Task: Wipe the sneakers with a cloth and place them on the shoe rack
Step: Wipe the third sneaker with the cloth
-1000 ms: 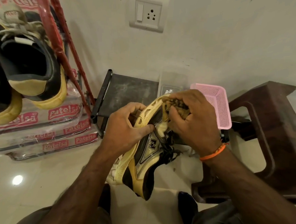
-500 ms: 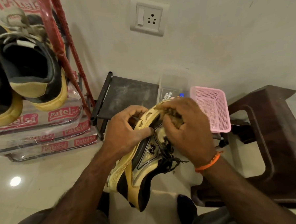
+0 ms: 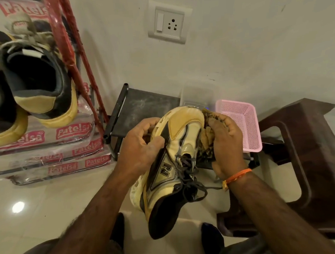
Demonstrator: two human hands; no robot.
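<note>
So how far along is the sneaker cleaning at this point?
Done: two sneakers already sit on the red shoe rack; whether they were wiped cannot be told. In hand: the left hand grips a yellow and black sneaker by its sole edge, while the right hand presses a brown cloth against its toe. Left: finish wiping and rack this one.

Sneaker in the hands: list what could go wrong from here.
The sneaker is held in the air by the left hand alone at its sole edge; it could slip. Loose laces dangle near the cloth in the right hand and might snag.
</note>
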